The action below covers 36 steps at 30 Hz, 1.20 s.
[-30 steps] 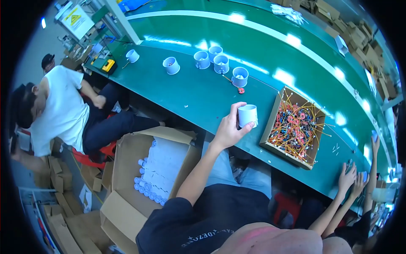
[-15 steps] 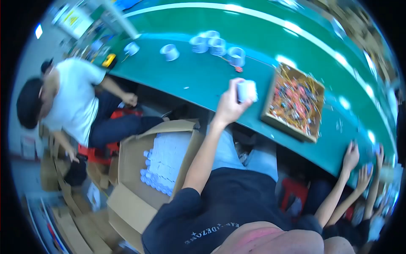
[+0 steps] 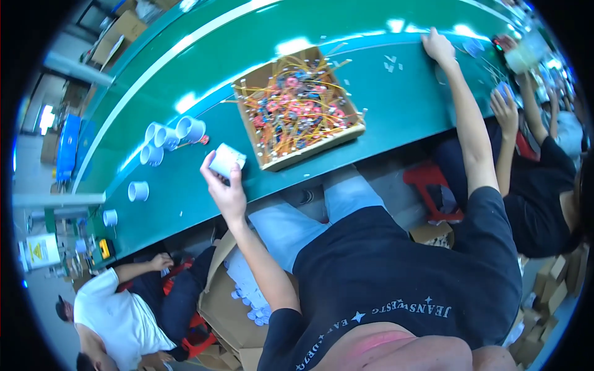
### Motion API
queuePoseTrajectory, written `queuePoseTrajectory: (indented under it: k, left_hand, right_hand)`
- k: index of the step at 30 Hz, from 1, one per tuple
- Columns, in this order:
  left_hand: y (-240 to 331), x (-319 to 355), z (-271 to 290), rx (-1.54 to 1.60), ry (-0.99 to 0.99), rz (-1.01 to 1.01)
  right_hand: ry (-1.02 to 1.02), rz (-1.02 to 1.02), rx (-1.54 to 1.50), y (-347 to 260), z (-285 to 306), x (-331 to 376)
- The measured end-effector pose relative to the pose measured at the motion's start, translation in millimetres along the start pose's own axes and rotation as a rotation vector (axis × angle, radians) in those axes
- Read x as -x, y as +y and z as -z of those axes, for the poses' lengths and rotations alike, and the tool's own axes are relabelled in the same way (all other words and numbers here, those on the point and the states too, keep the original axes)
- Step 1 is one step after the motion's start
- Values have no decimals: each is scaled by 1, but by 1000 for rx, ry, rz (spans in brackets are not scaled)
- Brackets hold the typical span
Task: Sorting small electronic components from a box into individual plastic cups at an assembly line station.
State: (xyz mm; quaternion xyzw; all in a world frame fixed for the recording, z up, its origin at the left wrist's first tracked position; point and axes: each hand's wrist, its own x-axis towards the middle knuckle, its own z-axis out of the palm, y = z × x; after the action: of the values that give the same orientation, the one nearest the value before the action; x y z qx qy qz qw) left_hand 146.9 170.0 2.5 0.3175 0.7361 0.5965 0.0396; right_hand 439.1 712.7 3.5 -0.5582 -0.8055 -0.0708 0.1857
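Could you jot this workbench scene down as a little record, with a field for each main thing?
Left hand: the person's left hand grips a pale cup above the table's near side
Right hand: the right hand is stretched toward the table's far right; whether it holds anything is unclear
Table: green table
Box: open cardboard box full of tangled wired parts
Other cups: four clustered cups, two separate cups farther left
People: co-workers at both sides, including one in a white shirt
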Motion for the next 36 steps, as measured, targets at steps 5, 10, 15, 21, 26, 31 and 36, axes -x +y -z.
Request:
queuePoseTrajectory:
  k: [5,10,15,21,26,31,36]
  left_hand:
    - [0,-3,4,-38,38,-1]
    - [8,2,13,1,61,77]
    - [3,3,17,-5,31,14]
    - [4,4,17,23,17,70]
    - [-10,-4,13,59,62,-12]
    - [-7,-1,4,164,0,-16]
    - [0,5,5,31,-25,-25]
  right_hand:
    - [-26,156,93,9,-20,-6]
    - [44,144,164,-2,-19,24]
    - [16,179,-25,36,0,22]
    - [-20,444,-811,-121,98,50]
    - [20,822,-931,-237,168,125]
    - [-7,1060,-705,-262,137,173]
    - [143,835,-796,-209,133,163]
